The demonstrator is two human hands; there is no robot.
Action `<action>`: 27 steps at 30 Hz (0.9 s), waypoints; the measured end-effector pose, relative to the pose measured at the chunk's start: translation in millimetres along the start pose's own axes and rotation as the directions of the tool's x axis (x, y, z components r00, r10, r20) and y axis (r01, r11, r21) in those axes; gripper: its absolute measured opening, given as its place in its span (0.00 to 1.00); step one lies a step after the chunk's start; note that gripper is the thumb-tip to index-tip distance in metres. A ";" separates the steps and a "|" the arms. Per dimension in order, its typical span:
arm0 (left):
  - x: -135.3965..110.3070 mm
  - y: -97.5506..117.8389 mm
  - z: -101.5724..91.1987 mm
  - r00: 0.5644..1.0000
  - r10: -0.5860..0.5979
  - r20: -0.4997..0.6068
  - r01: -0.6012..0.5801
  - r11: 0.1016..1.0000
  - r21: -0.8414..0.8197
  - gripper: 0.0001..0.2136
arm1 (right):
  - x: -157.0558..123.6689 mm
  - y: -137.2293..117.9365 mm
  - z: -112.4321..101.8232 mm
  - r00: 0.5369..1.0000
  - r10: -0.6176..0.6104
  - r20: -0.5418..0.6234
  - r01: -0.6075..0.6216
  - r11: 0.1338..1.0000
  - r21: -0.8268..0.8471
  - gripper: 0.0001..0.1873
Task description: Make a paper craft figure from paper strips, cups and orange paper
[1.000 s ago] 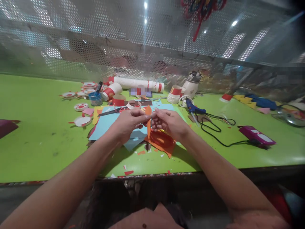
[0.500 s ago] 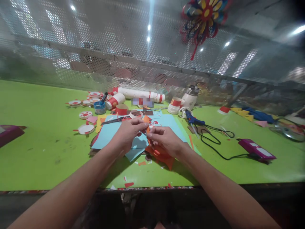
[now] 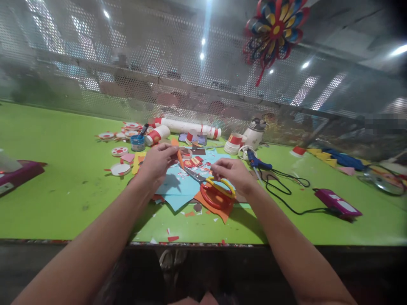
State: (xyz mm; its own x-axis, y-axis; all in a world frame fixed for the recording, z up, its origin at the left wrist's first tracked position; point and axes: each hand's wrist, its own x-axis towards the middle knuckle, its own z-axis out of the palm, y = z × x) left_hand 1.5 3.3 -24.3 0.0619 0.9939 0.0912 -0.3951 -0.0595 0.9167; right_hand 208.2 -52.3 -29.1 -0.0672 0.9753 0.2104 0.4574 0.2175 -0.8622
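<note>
Pinched in the left hand (image 3: 160, 164) by the tips of the scissors (image 3: 202, 179), the strip (image 3: 180, 159) looks light, limp and easily creased, best held by its edges; whether the right hand (image 3: 233, 173), beside the scissors, grips anything I cannot tell

Left hand (image 3: 159, 164): pinches an orange strip (image 3: 179, 158) between thumb and fingers, over blue paper (image 3: 177, 202).
Right hand (image 3: 234, 173): fingers curled together near the scissors (image 3: 201, 179); too small to tell whether they grip anything.
Scissors: between the hands, red and yellow handles over orange paper (image 3: 225, 215), blades toward the orange strip.
Scraps (image 3: 173, 239): strewn near the front edge of the green table (image 3: 63, 203).
Table's left: white discs (image 3: 120, 170) and a blue jar (image 3: 137, 143).
Table's right: glue gun (image 3: 260, 162), purple box (image 3: 338, 203) beyond.
Table's back: white tube (image 3: 187, 127) lying before mesh (image 3: 143, 91); bottle (image 3: 254, 134) beside a cup (image 3: 233, 143).
Overhead: a flower ornament (image 3: 276, 29).
</note>
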 end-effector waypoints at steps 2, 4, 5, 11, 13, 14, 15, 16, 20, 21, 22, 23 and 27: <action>2.1 -0.6 -0.7 1.000 0.029 -0.007 -0.029 1.000 -0.011 0.08 | 6.8 5.9 -10.8 0.997 -0.031 -0.075 0.013 0.972 -0.235 0.14; 4.2 -2.5 -1.0 0.998 0.055 0.007 -0.054 0.998 -0.020 0.08 | 10.8 11.0 -18.0 0.994 -0.037 -0.100 -0.003 0.929 -0.371 0.11; 5.2 -3.9 -1.2 0.998 0.058 0.021 -0.057 0.998 -0.022 0.09 | 11.4 12.5 -20.0 0.994 -0.036 -0.102 -0.009 0.908 -0.418 0.10; 3.3 -10.3 1.1 0.986 0.009 0.167 -0.008 1.000 -0.010 0.17 | -1.0 10.0 -19.4 0.988 -0.015 0.151 0.105 0.790 -0.603 0.11; -1.6 -10.5 3.9 0.979 -0.009 0.206 -0.001 0.999 0.051 0.20 | -7.1 8.9 -17.8 0.967 0.007 0.255 0.162 0.757 -0.633 0.11; -4.5 -10.4 5.5 0.976 -0.022 0.217 0.001 0.995 0.096 0.21 | -9.8 8.8 -16.8 0.956 0.015 0.292 0.186 0.739 -0.647 0.11; -7.3 -10.4 7.0 0.973 -0.018 0.232 -0.017 0.989 0.145 0.21 | -11.9 9.0 -15.6 0.946 0.021 0.323 0.209 0.722 -0.659 0.11; -10.0 -10.8 8.4 0.968 -0.021 0.250 -0.030 0.979 0.200 0.21 | -13.4 9.5 -14.2 0.939 0.023 0.343 0.228 0.705 -0.672 0.11; -15.1 -17.1 12.0 0.958 0.009 0.286 -0.108 0.936 0.334 0.15 | -14.8 12.4 -8.1 0.934 -0.004 0.356 0.274 0.648 -0.710 0.15; -15.0 -19.5 12.4 0.960 0.006 0.279 -0.108 0.929 0.355 0.14 | -14.4 13.4 -7.2 0.935 -0.013 0.354 0.279 0.643 -0.713 0.15; -14.7 -22.0 12.7 0.962 -0.001 0.275 -0.105 0.923 0.371 0.12 | -13.9 14.4 -6.7 0.936 -0.022 0.352 0.284 0.642 -0.712 0.15; -14.3 -24.2 12.8 0.962 -0.011 0.274 -0.099 0.918 0.385 0.11 | -13.3 15.6 -6.6 0.936 -0.032 0.351 0.287 0.646 -0.707 0.15; -15.3 -25.8 10.5 0.949 -0.093 0.301 -0.055 0.892 0.449 0.07 | -11.2 21.9 -8.6 0.946 -0.073 0.315 0.274 0.697 -0.663 0.10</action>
State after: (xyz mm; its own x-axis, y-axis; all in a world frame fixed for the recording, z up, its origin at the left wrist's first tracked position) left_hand 20.5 -11.3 -45.2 0.3714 0.9209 0.1182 0.0558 -0.1492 0.9872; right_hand 226.6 -58.8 -46.4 -0.3761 0.9191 0.1172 0.8881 0.3936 -0.2375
